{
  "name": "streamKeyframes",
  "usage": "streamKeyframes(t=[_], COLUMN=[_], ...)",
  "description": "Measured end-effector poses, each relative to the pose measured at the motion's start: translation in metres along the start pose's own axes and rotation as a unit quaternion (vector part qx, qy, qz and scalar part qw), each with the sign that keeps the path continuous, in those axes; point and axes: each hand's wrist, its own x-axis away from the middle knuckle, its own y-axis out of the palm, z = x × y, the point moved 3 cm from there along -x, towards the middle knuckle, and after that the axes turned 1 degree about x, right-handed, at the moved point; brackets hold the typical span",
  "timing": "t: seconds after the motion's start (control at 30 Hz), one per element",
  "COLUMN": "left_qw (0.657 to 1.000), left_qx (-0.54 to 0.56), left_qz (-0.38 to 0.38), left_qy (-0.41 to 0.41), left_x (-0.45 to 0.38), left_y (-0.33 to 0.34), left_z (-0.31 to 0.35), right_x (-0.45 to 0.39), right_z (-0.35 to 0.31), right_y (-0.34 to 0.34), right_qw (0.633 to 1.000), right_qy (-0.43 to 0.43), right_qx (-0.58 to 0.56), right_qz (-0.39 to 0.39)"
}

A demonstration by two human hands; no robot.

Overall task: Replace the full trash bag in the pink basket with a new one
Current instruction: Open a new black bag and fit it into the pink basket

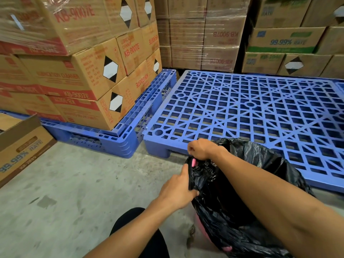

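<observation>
A black trash bag (232,192) drapes over the pink basket (202,233), which stands on the concrete floor at lower right. Only small pink patches of the basket show: a bit of rim by my fingers and the lower wall. My left hand (178,190) pinches the bag's edge at the basket's left side. My right hand (201,148) grips the bag's edge at the far left rim, its forearm crossing over the bag. What lies inside the bag is hidden.
A bare blue plastic pallet (251,108) lies right behind the basket. To the left, another blue pallet (119,140) carries stacked cardboard boxes (83,75). An open carton (20,144) sits at far left. More wrapped boxes line the back. My dark-clad knee (137,231) is at the bottom.
</observation>
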Motion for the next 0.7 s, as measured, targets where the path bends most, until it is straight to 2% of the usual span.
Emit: streamKeyframes(t=[0.07,0.13,0.2,0.23,0.33,0.43,0.7], left_qw=[0.997,0.993,0.993,0.994,0.996,0.997,0.998], left_qx=[-0.046,-0.035,0.002,0.010,-0.039,-0.075,0.069], left_qz=[0.060,0.099,0.091,0.071,0.017,-0.012,-0.008], left_qy=[0.022,0.051,0.078,0.086,0.078,0.024,0.009], left_x=[-0.003,-0.009,-0.018,-0.023,-0.042,-0.061,-0.071], left_y=[-0.012,-0.018,-0.017,-0.014,0.004,0.018,0.019], left_z=[0.010,0.024,0.040,0.047,0.054,0.039,0.007], right_x=[0.008,0.021,0.033,0.037,0.046,0.047,0.024], right_z=[0.002,0.012,0.031,0.043,0.074,0.085,0.091], right_y=[-0.009,-0.020,-0.030,-0.030,-0.022,-0.009,-0.006], right_qw=[0.996,0.981,0.964,0.961,0.972,0.979,0.980], right_qy=[-0.027,-0.044,-0.033,-0.017,0.040,0.051,0.038], right_qx=[-0.063,-0.112,-0.129,-0.126,-0.078,-0.051,-0.105], right_qz=[0.053,0.152,0.230,0.245,0.220,0.188,0.162])
